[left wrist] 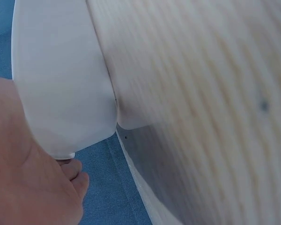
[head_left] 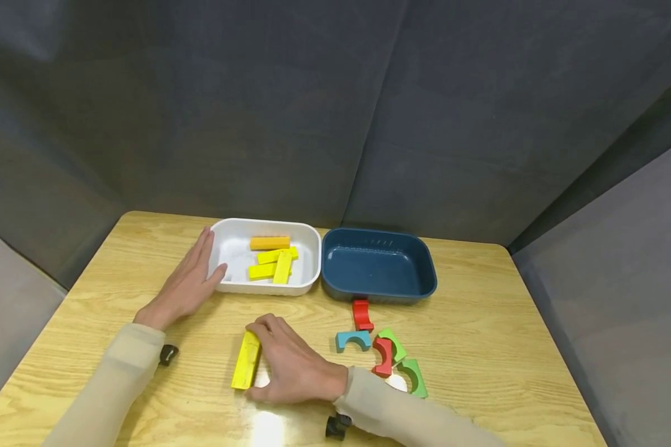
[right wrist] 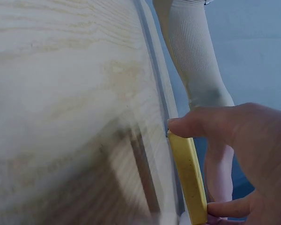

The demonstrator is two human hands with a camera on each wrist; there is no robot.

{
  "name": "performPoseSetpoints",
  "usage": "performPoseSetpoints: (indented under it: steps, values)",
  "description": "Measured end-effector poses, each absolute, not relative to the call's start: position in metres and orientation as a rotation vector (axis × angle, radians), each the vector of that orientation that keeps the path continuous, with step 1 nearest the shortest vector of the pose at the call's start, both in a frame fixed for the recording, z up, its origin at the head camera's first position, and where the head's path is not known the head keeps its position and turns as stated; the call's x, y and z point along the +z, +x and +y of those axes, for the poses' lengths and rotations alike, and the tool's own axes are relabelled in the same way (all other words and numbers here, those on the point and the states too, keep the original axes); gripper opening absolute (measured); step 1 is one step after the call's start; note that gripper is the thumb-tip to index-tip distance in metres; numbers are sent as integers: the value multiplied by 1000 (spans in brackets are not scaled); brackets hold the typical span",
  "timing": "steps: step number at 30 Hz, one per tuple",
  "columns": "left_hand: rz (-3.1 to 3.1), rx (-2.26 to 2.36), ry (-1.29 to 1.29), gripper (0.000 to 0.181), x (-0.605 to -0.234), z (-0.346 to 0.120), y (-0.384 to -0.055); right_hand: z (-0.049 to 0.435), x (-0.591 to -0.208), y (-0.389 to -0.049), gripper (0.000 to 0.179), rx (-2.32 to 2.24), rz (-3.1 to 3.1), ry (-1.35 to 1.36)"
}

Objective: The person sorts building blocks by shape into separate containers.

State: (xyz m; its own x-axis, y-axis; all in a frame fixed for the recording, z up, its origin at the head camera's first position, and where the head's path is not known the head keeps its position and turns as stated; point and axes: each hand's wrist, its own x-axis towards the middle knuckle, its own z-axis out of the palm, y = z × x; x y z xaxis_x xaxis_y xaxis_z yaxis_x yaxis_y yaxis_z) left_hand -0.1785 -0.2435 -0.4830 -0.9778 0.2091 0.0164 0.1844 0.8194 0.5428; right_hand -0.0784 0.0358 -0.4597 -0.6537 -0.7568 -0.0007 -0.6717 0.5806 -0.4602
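My right hand [head_left: 293, 363] pinches a long yellow block [head_left: 246, 360] lengthwise, thumb at its near end and fingers at its far end. In the right wrist view the thumb presses one end of that block [right wrist: 187, 173]; I cannot tell whether it touches the table. My left hand [head_left: 187, 279] lies against the left end of a white bin [head_left: 307, 288], fingers straight along the outside and thumb by the front corner. The left wrist view shows the palm beside the bin's wall [left wrist: 61, 84]. Inside the bin are several yellow blocks [head_left: 282, 267] and an orange-yellow one [head_left: 269, 243].
A dark blue bin [head_left: 379, 295] stands right beside the white one. In front of it lie arch-shaped blocks: red [head_left: 362, 315], blue [head_left: 353, 339], another red [head_left: 383, 357], green [head_left: 392, 341] and another green [head_left: 415, 377]. Grey cloth walls [head_left: 257, 112] border the wooden table [head_left: 492, 347].
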Motion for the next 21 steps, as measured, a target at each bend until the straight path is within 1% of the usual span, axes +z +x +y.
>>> performPoseSetpoints:
  steps: [10,21]
  values:
    - [2963,874,319,86,-486,-244,-181,45,-447,-89,100,-682,2600,-1134]
    - [2956,867,316,86,-485,-243,-180,53,-435,-106,101,-713,2627,-1160]
